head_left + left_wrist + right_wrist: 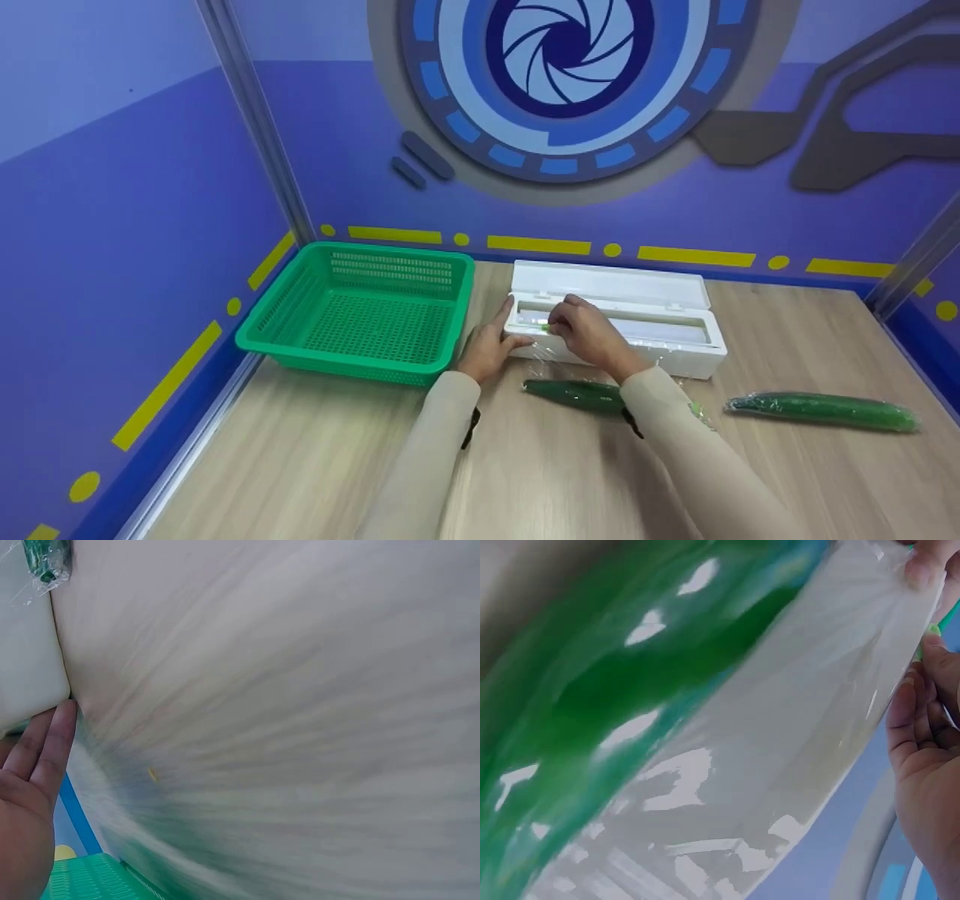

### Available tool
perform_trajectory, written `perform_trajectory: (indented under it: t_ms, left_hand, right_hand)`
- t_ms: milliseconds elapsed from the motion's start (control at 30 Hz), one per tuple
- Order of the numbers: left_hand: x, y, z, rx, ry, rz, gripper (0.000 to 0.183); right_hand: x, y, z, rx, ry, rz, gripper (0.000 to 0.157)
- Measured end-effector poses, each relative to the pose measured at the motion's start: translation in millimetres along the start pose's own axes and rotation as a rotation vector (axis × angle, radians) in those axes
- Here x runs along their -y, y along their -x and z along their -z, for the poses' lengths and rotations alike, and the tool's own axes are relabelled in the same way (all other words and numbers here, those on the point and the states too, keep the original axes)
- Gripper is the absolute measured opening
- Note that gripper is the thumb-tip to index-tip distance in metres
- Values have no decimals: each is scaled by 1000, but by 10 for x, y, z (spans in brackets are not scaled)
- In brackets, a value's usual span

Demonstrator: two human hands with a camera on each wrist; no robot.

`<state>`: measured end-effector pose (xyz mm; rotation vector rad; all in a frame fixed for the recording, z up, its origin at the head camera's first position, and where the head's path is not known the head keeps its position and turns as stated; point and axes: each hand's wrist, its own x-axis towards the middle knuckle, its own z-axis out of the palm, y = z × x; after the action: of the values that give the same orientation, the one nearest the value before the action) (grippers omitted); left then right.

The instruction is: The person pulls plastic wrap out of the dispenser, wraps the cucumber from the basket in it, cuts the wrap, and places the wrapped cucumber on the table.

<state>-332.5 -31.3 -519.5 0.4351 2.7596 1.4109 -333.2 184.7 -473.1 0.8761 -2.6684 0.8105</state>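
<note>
A white cling film box lies with its lid raised and a roll of film inside. My left hand holds its left end, thumb at the front and fingers along the end wall. In the left wrist view, fingers lie against the box's corner. My right hand pinches a small green slide cutter on the front rim, near the left end. Clear film hangs from the box over a cucumber lying in front, partly hidden by the right forearm.
A second cucumber, wrapped in film, lies to the right on the wooden table. Left of the box stands a green plastic basket with perforated walls. The raised lid is close to the patterned back wall.
</note>
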Motion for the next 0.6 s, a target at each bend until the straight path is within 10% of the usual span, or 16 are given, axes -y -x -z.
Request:
perform_trajectory:
  t_ms: [600]
  left_hand:
    - [20,-5,-13,-22,-51,-40,86]
  right_hand:
    - [-387,479,393,-26,33,-45,6]
